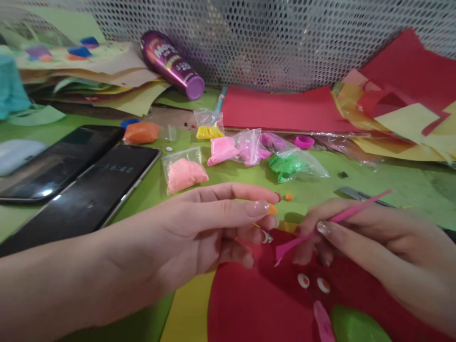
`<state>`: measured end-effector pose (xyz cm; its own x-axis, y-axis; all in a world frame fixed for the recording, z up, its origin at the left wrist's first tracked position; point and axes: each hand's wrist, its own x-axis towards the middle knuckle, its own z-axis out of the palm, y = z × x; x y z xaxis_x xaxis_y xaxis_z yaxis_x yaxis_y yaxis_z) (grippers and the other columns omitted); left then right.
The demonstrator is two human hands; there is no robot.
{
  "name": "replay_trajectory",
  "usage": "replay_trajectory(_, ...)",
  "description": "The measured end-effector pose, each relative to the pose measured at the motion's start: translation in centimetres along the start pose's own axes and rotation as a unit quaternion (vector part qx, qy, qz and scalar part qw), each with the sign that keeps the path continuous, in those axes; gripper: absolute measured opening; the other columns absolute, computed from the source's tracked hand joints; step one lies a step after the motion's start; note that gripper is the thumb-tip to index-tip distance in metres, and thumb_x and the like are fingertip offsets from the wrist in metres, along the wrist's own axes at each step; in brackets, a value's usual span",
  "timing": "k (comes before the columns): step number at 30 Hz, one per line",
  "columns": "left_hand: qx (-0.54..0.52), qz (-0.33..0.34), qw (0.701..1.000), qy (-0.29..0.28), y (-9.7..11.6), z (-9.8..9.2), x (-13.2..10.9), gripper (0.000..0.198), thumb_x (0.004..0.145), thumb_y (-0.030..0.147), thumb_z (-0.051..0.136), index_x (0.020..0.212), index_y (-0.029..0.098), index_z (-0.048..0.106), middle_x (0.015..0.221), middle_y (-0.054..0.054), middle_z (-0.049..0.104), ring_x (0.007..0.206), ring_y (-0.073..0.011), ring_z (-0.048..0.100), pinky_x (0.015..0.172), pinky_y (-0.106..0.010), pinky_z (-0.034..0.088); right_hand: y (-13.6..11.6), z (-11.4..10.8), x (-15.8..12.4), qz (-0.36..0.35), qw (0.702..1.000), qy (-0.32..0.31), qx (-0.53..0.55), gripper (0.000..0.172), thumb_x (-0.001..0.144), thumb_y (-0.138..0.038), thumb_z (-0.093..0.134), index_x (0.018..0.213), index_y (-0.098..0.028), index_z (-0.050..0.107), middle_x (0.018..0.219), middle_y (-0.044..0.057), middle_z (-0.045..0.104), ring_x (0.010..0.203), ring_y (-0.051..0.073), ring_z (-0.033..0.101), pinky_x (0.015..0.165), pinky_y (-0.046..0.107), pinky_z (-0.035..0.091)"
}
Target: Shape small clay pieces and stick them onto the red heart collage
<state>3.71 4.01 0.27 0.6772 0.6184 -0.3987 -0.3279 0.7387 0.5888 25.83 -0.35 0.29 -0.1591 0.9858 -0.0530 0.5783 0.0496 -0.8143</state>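
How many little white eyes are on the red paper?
I see 2. The left eye and the right eye sit side by side on the red paper, near the pink piece. Others may hide under the right hand.

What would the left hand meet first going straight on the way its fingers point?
Likely the small orange bit on the green tabletop, just past the left hand; if the hand is above it, then perhaps the right hand beyond. Depth is unclear.
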Motion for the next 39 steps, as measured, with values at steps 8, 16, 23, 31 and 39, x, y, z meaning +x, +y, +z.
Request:
replay_trajectory(8, -0.006, 0.012, 1.000, 0.004, 0.0, 0.3, 0.2, 0.010, 0.076, 0.011, 0.068, 0.084, 0.015, 0.073, 0.073, -0.003, 0.070, 0.060, -0.0087, 0.062, 0.058, -0.014, 0.052, -0.6, -1.1, 0.9, -0.063, 0.995, -0.054, 0.060, 0.028, 0.090, -0.024, 0.047, 0.073, -0.031, 0.069, 0.072, -0.004, 0.069, 0.062, 0.011, 0.065, 0.056, 0.014, 0.053)
replay_trajectory(16, 0.009, 0.001, 1.000, 0.005, 0.1, 0.2, -0.1, 0.010, 0.077, 0.012, 0.069, 0.085, 0.014, 0.072, 0.073, -0.003, 0.069, 0.061, -0.0092, 0.063, 0.058, -0.014, 0.052, -1.2, -0.6, 0.5, -0.033, 0.990, -0.088, 0.109, 0.023, 0.088, -0.028, 0.051, 0.074, -0.027, 0.070, 0.077, 0.001, 0.069, 0.062, 0.013, 0.065, 0.054, 0.017, 0.056)
replay_trajectory(23, 0.003, -0.023, 0.999, 0.029, 0.3, 0.7, -0.3, 0.009, 0.078, 0.010, 0.066, 0.083, 0.015, 0.072, 0.072, -0.002, 0.069, 0.059, -0.0080, 0.061, 0.055, -0.014, 0.051, -0.7, -0.4, 0.4, -0.067, 0.994, -0.010, 0.082, 0.022, 0.087, -0.031, 0.052, 0.073, -0.030, 0.069, 0.073, -0.002, 0.070, 0.058, 0.014, 0.066, 0.049, 0.017, 0.055)
replay_trajectory(31, 0.011, -0.023, 0.999, 0.022, 0.2, 0.6, -0.2, 0.007, 0.078, 0.014, 0.067, 0.083, 0.016, 0.071, 0.072, -0.001, 0.068, 0.061, -0.0076, 0.062, 0.056, -0.013, 0.050, -0.6, -0.7, 0.5, -0.061, 0.995, 0.057, 0.057, 0.021, 0.085, -0.032, 0.056, 0.068, -0.028, 0.067, 0.066, -0.003, 0.069, 0.053, 0.014, 0.065, 0.041, 0.016, 0.051)
replay_trajectory(39, 0.025, -0.026, 0.999, 0.016, 0.4, 0.5, -0.3, 0.009, 0.077, 0.018, 0.070, 0.086, 0.017, 0.071, 0.073, 0.001, 0.067, 0.063, -0.0066, 0.062, 0.058, -0.012, 0.049, -1.5, -0.3, 0.6, -0.132, 0.990, 0.051, 0.021, 0.022, 0.084, -0.023, 0.051, 0.069, -0.026, 0.068, 0.069, -0.002, 0.068, 0.048, 0.011, 0.062, 0.038, 0.012, 0.048)
